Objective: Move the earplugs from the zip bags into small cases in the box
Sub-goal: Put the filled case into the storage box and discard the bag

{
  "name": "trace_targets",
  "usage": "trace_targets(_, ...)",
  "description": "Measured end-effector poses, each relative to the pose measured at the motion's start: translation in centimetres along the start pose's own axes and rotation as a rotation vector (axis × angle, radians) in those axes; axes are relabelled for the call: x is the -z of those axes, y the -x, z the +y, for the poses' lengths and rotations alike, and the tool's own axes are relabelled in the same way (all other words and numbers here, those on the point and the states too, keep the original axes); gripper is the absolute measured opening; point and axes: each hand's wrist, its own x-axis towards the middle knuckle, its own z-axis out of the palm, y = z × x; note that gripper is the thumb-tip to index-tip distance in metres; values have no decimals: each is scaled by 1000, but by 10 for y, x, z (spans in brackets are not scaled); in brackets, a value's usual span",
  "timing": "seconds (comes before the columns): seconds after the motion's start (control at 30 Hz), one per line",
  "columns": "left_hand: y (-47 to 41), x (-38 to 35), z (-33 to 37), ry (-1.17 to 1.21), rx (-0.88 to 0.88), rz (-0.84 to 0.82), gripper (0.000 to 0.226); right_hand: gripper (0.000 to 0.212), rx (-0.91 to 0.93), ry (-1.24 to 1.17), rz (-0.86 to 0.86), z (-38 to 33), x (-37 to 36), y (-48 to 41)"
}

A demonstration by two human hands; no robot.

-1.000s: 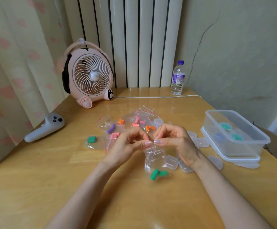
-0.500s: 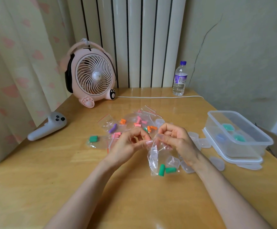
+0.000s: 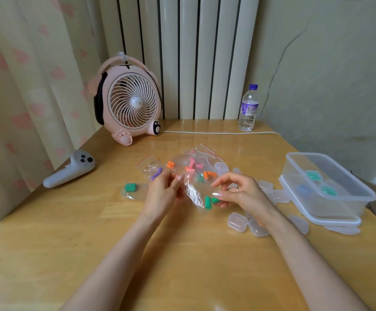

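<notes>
**Coaxing two green earplugs from a zip bag**

Holding one clear zip bag (image 3: pixel 192 191) just above the table (image 3: pixel 92 243), the left hand (image 3: pixel 163 195) curls its fingers around the bag's upper end. The right hand (image 3: pixel 240 195) pinches the lower end, where two green earplugs (image 3: pixel 208 202) sit. The grip at both ends seems meant to keep the film taut so the plugs can be worked toward the mouth.

Empty small cases (image 3: pixel 237 222) lie just beside the right wrist, probably set there so each pair is cased at once. Beyond them stands the clear box (image 3: pixel 308 154) on its lid (image 3: pixel 317 218), with three filled cases (image 3: pixel 314 175), two teal and one blue, inside it. More bags (image 3: pixel 189 164) of pink and orange plugs are heaped behind the hands. A purple plug (image 3: pixel 156 173) and another green pair (image 3: pixel 130 187) lie to their left, so most of the job appears to remain.

The bag's seal is hidden by the left fingers, so it is unclear whether it is open. It may be that the right fingers catch the plugs through the plastic, or only the film. The right forearm covers some cases, leaving their number uncertain.
</notes>
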Motion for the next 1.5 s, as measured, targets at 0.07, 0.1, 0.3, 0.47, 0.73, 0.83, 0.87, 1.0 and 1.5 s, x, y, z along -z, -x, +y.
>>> trace_targets(0.07,0,0,-1,-55,11,11,26,22,15,-12,30,-3,0,0)
trace_targets(0.1,0,0,0,-94,17,22,29,21,28,-27,48,-4,1,-1)
trace_targets(0.3,1,0,1,-177,94,35,34,18,84,-184,32,-9,5,2)
trace_targets(0.47,3,-3,2,-163,117,-23,37,23,105,-289,30,-12,6,3)
trace_targets(0.73,11,-7,6,-436,42,-90,28,14,141,-234,205,-15,6,2)
trace_targets(0.83,13,-9,6,-577,-7,-77,28,14,133,-159,239,-14,7,1)
trace_targets(0.87,14,-8,6,-631,-39,-51,30,14,131,-139,247,-13,8,1)
trace_targets(1.0,13,-5,7,-662,-130,88,35,12,117,-71,250,-11,9,0)
trace_targets(1.5,14,-11,11,-175,-332,-130,16,7,137,-58,232,-10,7,1)
